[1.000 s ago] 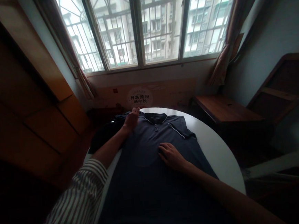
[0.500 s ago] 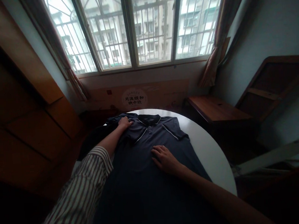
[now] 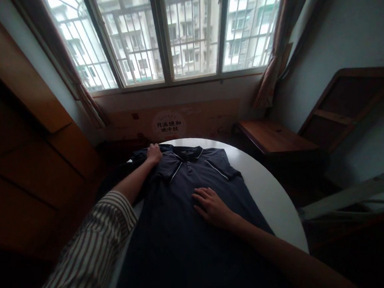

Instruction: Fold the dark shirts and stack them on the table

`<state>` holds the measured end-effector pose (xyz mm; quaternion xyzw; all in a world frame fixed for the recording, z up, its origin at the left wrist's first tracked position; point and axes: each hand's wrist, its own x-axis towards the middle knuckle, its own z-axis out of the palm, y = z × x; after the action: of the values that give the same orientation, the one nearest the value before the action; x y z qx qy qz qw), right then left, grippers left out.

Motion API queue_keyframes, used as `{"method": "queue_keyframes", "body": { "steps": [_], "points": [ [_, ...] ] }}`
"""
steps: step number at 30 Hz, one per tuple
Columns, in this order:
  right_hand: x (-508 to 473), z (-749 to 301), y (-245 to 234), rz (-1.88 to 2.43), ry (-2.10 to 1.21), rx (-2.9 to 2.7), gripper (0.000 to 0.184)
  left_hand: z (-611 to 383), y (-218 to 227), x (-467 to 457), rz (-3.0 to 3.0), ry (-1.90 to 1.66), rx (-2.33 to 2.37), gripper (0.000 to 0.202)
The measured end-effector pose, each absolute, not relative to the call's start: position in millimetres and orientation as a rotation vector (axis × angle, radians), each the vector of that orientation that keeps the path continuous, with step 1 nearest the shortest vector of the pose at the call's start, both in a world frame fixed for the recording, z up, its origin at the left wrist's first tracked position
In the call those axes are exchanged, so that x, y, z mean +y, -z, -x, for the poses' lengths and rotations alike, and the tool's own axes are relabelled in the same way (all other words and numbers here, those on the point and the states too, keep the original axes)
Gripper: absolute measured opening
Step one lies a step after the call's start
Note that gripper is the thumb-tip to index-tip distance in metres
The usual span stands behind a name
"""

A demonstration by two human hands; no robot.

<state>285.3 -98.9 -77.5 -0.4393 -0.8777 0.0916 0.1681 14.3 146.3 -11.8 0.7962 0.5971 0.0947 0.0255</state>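
Note:
A dark navy polo shirt (image 3: pixel 199 232) lies spread front side up, its collar (image 3: pixel 189 153) towards the window. White piping edges its short sleeves, and small buttons run down the placket. At the shirt's upper left, beside the shoulder, my left hand (image 3: pixel 154 153) has its fingers curled down onto the dark cloth; the fingertips are hidden. My right hand (image 3: pixel 213 206) rests palm down on the chest of the shirt, fingers spread and holding nothing. More dark cloth (image 3: pixel 139 155) lies just left of my left hand.
Under the shirt is a round white table (image 3: pixel 276 199). A low wooden stool or bench (image 3: pixel 274 135) stands beyond it on the right, near a leaning wooden frame (image 3: pixel 348 105). Wooden cabinets (image 3: pixel 24 175) line the left. A barred window (image 3: pixel 166 35) is ahead.
My left hand has shifted slightly left and away from me, and its fingers have gone from lying out on the shirt to curled. My right hand stays on the chest.

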Motion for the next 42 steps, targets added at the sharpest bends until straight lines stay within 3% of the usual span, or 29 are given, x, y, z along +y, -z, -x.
{"method": "queue_keyframes", "body": {
  "steps": [6, 13, 21, 24, 27, 31, 33, 36, 40, 42],
  "points": [
    [-100.7, -284.4, 70.5, 1.278, -0.393, -2.636, 0.058, -53.6, 49.3, 136.1, -2.618, -0.067, 1.631, 0.039],
    [-102.3, -284.5, 68.3, 1.285, -0.379, -2.644, 0.057, -52.9, 66.1, 152.6, -2.501, 0.090, 1.738, 0.069],
    [-101.9, -284.0, 72.2, 1.257, -0.324, -2.616, 0.055, -72.2, 47.1, 129.3, -2.519, -0.037, 1.809, 0.056],
    [-100.0, -283.1, 67.9, 1.267, -0.316, -2.601, 0.054, -80.6, 32.9, 85.3, -2.636, -0.196, 1.723, 0.045],
    [-112.3, -292.3, 57.2, 1.254, -0.312, -2.618, 0.052, -68.2, 22.6, 3.5, -2.789, -0.349, 1.337, 0.034],
    [-174.8, -324.7, 40.3, 1.189, -0.398, -2.595, 0.044, -16.1, 20.5, -139.5, -2.805, -0.289, 0.936, 0.025],
    [-219.7, -341.6, 37.6, 1.159, -0.469, -2.583, 0.048, 14.0, 26.0, -201.6, -2.755, -0.287, 0.837, 0.029],
    [-278.5, -357.3, 45.1, 1.082, -0.437, -2.638, 0.061, 48.0, 40.6, -262.5, -2.709, -0.292, 0.876, 0.060],
    [-312.7, -365.9, 64.2, 1.052, -0.107, -2.664, 0.050, 66.0, 58.2, -291.2, -2.793, -0.284, 1.029, 0.050],
    [-315.3, -370.4, 69.7, 1.039, 0.015, -2.648, 0.055, 68.5, 62.3, -293.4, -2.828, -0.262, 1.019, 0.056]
  ]
}}
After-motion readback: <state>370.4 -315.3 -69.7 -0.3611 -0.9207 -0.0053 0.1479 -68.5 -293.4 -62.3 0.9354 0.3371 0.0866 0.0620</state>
